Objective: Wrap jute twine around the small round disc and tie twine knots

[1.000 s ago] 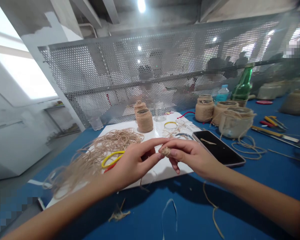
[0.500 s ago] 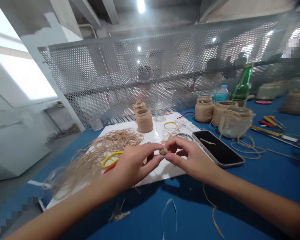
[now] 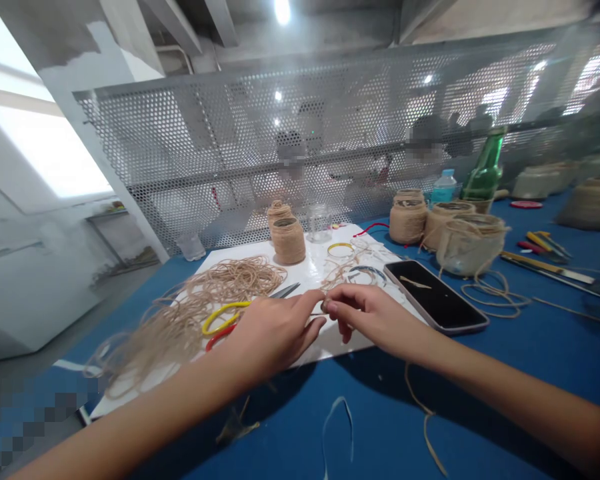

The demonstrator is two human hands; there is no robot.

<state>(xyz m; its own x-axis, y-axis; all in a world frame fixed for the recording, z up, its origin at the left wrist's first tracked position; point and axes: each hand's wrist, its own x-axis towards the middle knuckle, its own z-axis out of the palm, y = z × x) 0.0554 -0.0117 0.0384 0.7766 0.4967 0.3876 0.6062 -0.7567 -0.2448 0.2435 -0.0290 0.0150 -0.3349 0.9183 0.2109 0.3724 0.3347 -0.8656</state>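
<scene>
The right hand (image 3: 377, 317) pinches a twine bundle (image 3: 325, 305), probably light and soft, best held by its sides. The left hand (image 3: 275, 330) has parted fingers.

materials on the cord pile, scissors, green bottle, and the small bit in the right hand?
Cord pile: matte tan, stringy loops; likely jute or similar plant fibre.
Scissors: grey, metal-looking blades; smooth yellow and red handles, probably plastic.
Green bottle: glossy, translucent, bright highlights; likely glass.
Small bit in the right hand: brownish, mostly covered; can't tell.
</scene>
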